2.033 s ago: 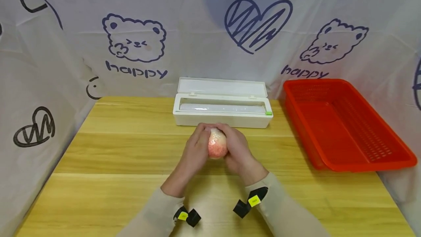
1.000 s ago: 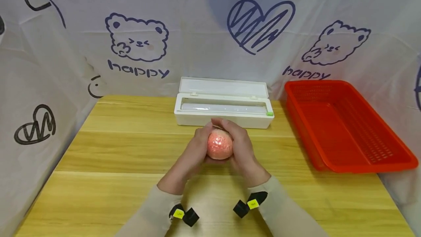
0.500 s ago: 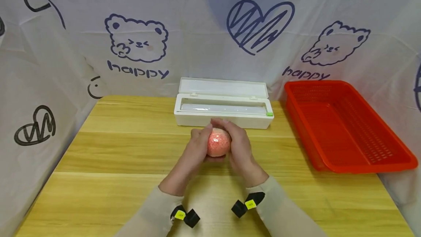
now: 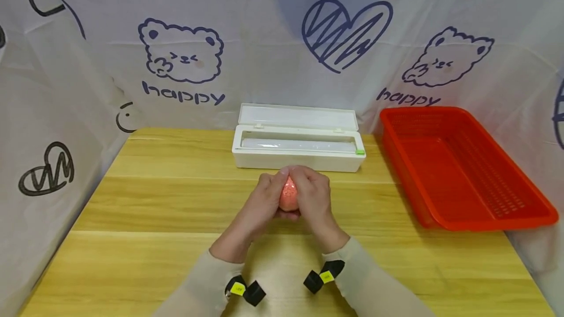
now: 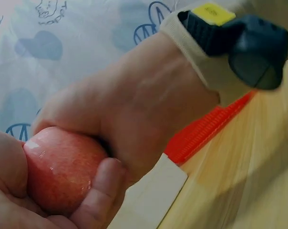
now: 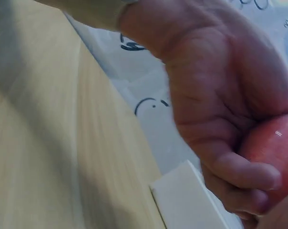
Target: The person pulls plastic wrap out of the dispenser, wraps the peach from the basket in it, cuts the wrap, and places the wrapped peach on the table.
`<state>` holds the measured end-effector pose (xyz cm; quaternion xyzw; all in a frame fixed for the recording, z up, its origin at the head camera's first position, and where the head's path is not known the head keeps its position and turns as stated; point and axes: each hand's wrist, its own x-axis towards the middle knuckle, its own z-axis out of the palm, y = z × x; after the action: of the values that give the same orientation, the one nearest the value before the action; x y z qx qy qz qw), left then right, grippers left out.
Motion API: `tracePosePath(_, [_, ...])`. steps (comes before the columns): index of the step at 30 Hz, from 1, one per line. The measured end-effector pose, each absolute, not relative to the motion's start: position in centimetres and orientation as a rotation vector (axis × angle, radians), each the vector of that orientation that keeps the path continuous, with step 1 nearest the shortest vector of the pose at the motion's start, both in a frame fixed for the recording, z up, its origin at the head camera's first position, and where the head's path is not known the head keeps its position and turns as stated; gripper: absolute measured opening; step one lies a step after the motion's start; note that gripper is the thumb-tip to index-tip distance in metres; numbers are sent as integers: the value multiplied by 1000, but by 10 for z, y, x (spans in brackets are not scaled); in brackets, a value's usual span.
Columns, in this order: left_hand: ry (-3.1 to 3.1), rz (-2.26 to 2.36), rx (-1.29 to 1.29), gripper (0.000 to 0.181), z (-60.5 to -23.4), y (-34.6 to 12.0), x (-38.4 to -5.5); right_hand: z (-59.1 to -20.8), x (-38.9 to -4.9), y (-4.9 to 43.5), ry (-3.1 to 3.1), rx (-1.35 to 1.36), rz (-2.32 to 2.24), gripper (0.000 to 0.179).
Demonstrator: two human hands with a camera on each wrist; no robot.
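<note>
A round, glossy pink-red, peach-like fruit [image 4: 289,196] is held between both hands over the middle of the table. My left hand [image 4: 260,203] grips its left side, fingers curled beneath it. On the other side my right hand [image 4: 313,198] wraps round it, and the thumbs meet close together at its top. In the left wrist view the fruit [image 5: 65,167] sits deep between palms and fingers, with a shiny, film-like surface. The right wrist view shows only part of the fruit [image 6: 275,148], behind curled fingers. Much of its surface is covered by the hands.
Just beyond the hands stands a white cling film dispenser [image 4: 299,161], lid raised, with a roll [image 4: 299,145] inside. A red plastic basket [image 4: 418,194] is at the right of the wooden table [image 4: 154,204]. A printed cloth [image 4: 264,33] hangs behind.
The fruit has been turned between the hands, its pale part going out of sight. My right hand has closed further over it, so less of the fruit shows now.
</note>
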<state>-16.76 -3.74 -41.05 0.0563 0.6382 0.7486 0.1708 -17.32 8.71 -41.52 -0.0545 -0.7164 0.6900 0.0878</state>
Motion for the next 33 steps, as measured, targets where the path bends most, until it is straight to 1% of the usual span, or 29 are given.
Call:
tracePosePath(4, [1784,2117,122,55,-413,-41,-172,-414,-179,92,-2092,-129,2319,36])
tracePosePath(7, [1827,2076,119,56,-413,-44,-173,-415,-181,97,-2142,-139,2330,37])
tracePosePath(9, [1887,2015,152,59,-413,-48,-173,-416,-184,101,-2152,-214,2337,37])
tracePosePath(12, [2020,1902,210,69,-411,-55,-171,-413,-187,110,-2093,-323,2441,43])
tracePosePath(14, [2133,1831,245,75,-410,-58,-171,-411,-188,116,-2035,-312,2548,51])
tracePosePath(17, [2175,1842,271,70,-410,-58,-171,-407,-186,118,-1959,-171,2664,57])
tracePosePath(19, [2124,1908,288,66,-410,-57,-171,-407,-185,117,-1834,-106,2725,52])
tracePosePath(23, [1958,2084,267,54,-409,-53,-171,-407,-182,110,-1610,-129,2739,32])
tracePosePath(25, [1879,2149,244,47,-409,-52,-171,-407,-180,107,-1575,-138,2716,26])
tracePosePath(33, [1688,2245,167,36,-413,-50,-172,-411,-178,102,-1611,-123,2593,24])
